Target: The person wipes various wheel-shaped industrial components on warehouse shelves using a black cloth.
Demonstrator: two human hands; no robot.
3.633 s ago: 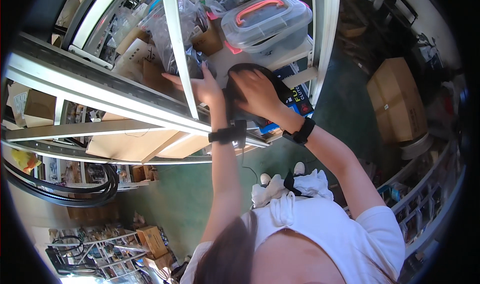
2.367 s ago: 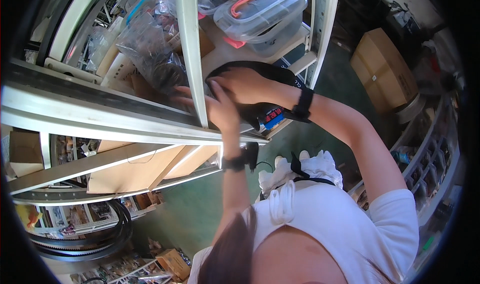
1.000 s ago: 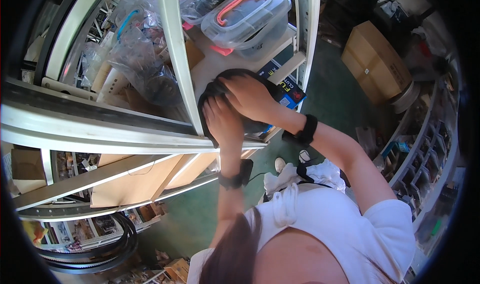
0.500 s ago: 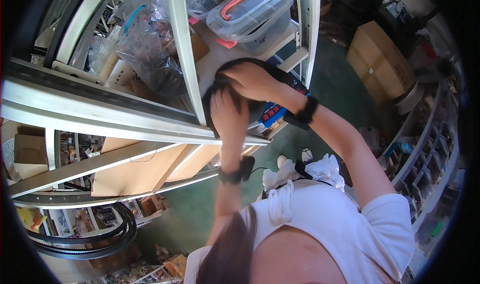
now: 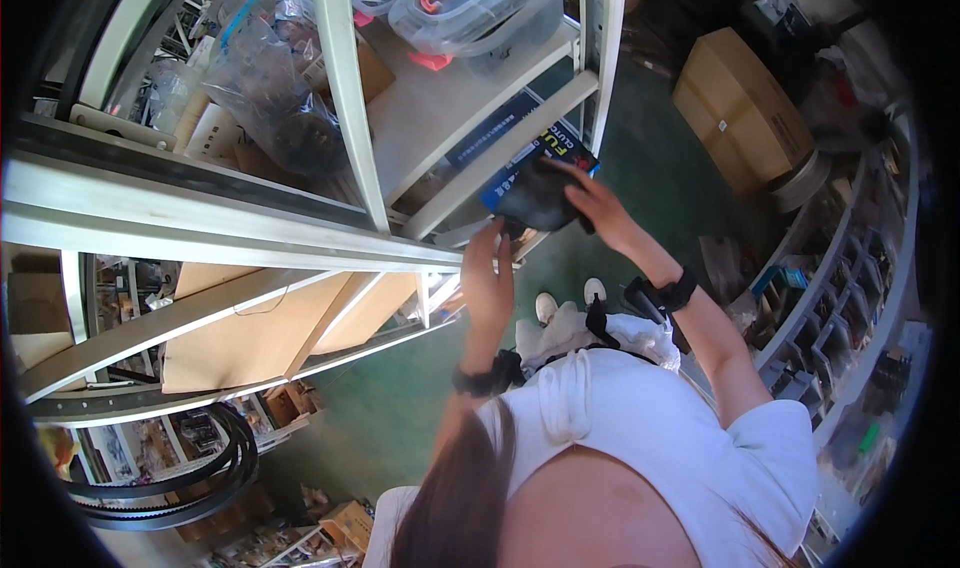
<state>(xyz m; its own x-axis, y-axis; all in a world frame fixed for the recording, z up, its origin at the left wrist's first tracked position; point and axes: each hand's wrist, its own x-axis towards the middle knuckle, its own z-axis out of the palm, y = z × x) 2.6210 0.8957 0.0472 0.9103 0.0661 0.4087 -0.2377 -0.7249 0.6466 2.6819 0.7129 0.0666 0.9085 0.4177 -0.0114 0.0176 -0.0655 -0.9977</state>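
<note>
Between my hands is a smooth, dark black thing (image 5: 543, 195) with a rounded, folded shape, perhaps a bag; its kind does not show clearly. My right hand (image 5: 602, 213) grips its right edge, thumb and fingers closed on it. At its lower left corner, my left hand (image 5: 486, 280) pinches with the fingertips. The thing is held in front of the rack's lower shelf, and it hides part of a blue printed box (image 5: 497, 190) there. Above is the white upper shelf board (image 5: 425, 108), with a clear plastic bin (image 5: 480, 13) on it, its handle orange.
A metal upright (image 5: 348, 98) divides the rack, with clear bags (image 5: 262, 98) of parts behind it. Flat cardboard (image 5: 240, 323) lies on a lower level at left, above looped black belts (image 5: 215, 478). A large carton (image 5: 745, 113) stands on the floor at right, near shelving with grey bins (image 5: 815, 338).
My hands have drawn the black thing off the upper shelf's edge, toward me and right. It looks smaller and more gathered. My hands, earlier close together, are now apart at its two sides.
</note>
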